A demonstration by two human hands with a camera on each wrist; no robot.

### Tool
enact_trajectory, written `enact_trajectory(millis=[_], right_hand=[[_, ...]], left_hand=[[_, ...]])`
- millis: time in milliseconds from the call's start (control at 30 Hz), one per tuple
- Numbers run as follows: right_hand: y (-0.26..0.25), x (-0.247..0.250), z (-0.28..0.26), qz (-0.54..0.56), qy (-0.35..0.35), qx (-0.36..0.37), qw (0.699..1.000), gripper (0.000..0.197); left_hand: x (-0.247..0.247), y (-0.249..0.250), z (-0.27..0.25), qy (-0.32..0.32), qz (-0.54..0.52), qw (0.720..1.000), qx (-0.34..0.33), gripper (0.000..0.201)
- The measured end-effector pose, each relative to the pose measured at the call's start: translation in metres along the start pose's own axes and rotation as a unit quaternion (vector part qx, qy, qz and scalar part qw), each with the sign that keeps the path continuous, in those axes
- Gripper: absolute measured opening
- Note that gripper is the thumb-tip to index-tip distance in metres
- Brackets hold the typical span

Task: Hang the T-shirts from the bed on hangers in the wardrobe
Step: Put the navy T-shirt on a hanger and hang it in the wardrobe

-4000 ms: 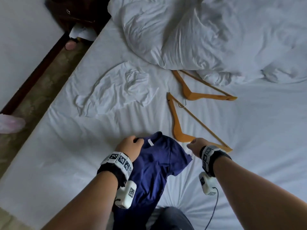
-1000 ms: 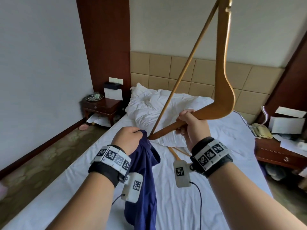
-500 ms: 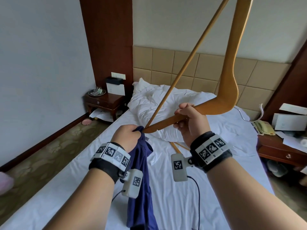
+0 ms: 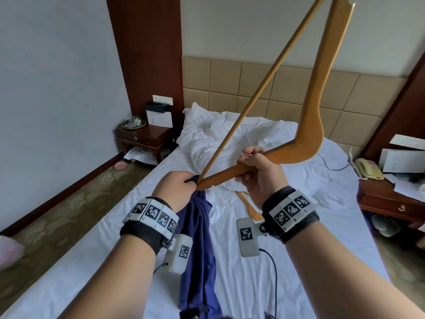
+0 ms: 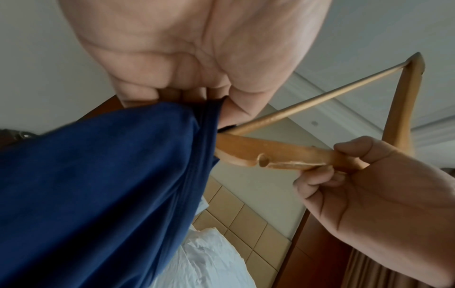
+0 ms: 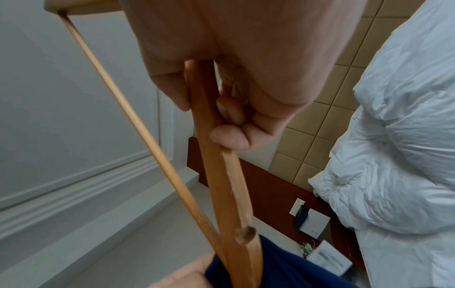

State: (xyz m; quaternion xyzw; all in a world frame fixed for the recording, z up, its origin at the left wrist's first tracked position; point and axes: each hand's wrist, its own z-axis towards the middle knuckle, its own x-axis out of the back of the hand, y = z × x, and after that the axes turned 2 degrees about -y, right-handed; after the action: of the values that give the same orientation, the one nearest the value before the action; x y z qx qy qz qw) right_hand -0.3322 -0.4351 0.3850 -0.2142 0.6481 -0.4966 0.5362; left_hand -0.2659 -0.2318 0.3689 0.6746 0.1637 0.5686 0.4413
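My left hand (image 4: 177,187) grips the bunched collar of a navy blue T-shirt (image 4: 197,249), which hangs down over the bed (image 4: 299,261). In my right hand (image 4: 257,173) I hold a wooden hanger (image 4: 308,134) by its lower arm, tilted so that its other arm points upward. The hanger's lower tip (image 5: 221,148) touches the gathered fabric (image 5: 98,175) at my left fingers (image 5: 236,109). From the right wrist view, that tip (image 6: 246,245) sinks into the navy cloth (image 6: 283,269). A second wooden hanger (image 4: 249,207) lies on the sheet behind my right wrist.
A crumpled white duvet (image 4: 230,139) lies at the head of the bed before a padded headboard (image 4: 287,88). A dark nightstand (image 4: 142,137) with a tray stands at the left; another (image 4: 391,199) with a phone and papers is at the right. Patterned carpet (image 4: 69,203) flanks the bed.
Both hands have lifted the T-shirt and a hanger off the bed. Over the last second the hanger's tip has closed onto the collar that my left hand holds.
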Motion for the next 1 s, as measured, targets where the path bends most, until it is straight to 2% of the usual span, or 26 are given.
enact_trajectory(millis=[200,433,500,567,700,1000], right_hand=[[0.014,0.002,0.003,-0.008,-0.012,-0.019,1.000,0.022],[0.040,0.010,0.004,-0.005,-0.033,-0.053,0.998,0.023],[0.049,0.011,0.004,-0.020,-0.036,-0.063,0.997,0.023],[0.058,0.012,0.004,-0.041,-0.036,-0.074,0.996,0.022],[0.074,0.014,0.005,-0.091,-0.029,-0.092,0.991,0.021],[0.098,0.029,0.005,-0.132,0.005,-0.120,0.984,0.015]], left_hand=[[0.000,0.000,0.003,-0.026,0.006,1.000,-0.006,0.031],[0.002,-0.002,0.002,-0.043,-0.073,0.996,0.004,0.031],[0.003,-0.002,0.003,-0.050,-0.084,0.995,0.005,0.025],[0.003,0.001,0.003,-0.053,-0.090,0.995,0.002,0.030],[0.000,0.003,0.003,-0.052,-0.115,0.992,0.006,0.025],[-0.007,0.000,0.005,-0.040,-0.151,0.988,0.016,0.034]])
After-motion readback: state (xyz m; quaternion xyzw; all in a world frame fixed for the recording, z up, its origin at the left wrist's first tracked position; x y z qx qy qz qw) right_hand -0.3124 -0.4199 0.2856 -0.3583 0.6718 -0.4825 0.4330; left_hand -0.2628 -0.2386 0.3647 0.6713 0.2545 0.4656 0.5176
